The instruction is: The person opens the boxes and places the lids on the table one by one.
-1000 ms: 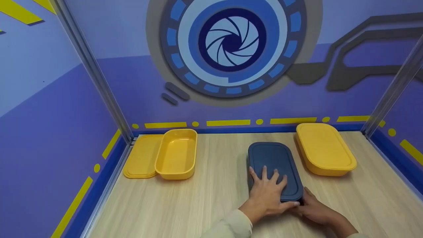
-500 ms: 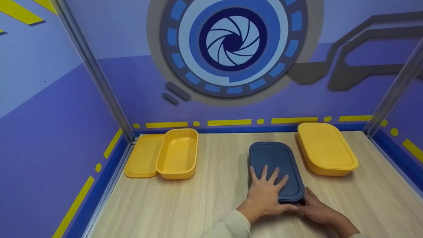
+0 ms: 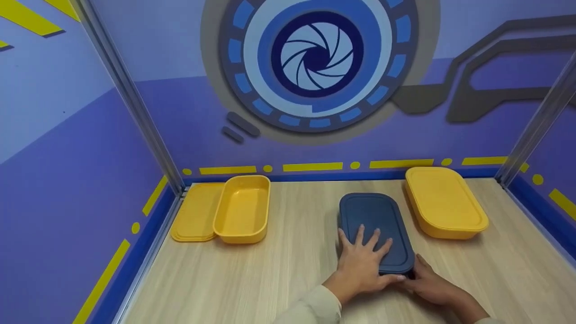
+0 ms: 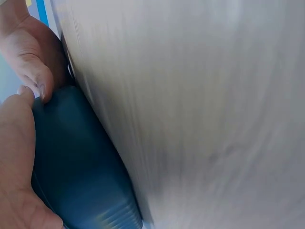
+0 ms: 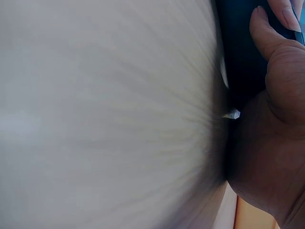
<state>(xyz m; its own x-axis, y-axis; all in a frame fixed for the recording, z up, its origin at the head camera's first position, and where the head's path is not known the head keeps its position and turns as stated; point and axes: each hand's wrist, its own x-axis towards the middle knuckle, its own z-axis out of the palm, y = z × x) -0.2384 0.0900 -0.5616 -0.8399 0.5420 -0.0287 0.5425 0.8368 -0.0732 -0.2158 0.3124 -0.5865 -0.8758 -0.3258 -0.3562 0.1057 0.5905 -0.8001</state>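
A dark blue lidded food container [image 3: 375, 216] lies flat on the table, right of the middle in the head view. My left hand [image 3: 360, 267] rests on its lid, fingers spread and straight, thumb over the near edge. At the near right corner, my right hand [image 3: 429, 283] holds the container. The right thumb lies against its near end in the left wrist view, where the blue wall [image 4: 81, 157] also shows. The other right fingers run up the container's right side and are mostly hidden. Both thumbs come close together at the near edge.
A yellow lidded container [image 3: 445, 202] stands just right of the blue one. To the far left, a lidless yellow container [image 3: 242, 209] sits beside a yellow lid [image 3: 195, 211], overlapping its edge. Printed panels [image 3: 310, 153] wall the wooden table [image 3: 225, 283] at the back and sides.
The camera view shifts very slightly. Both hands and the blue container keep practically the same positions.
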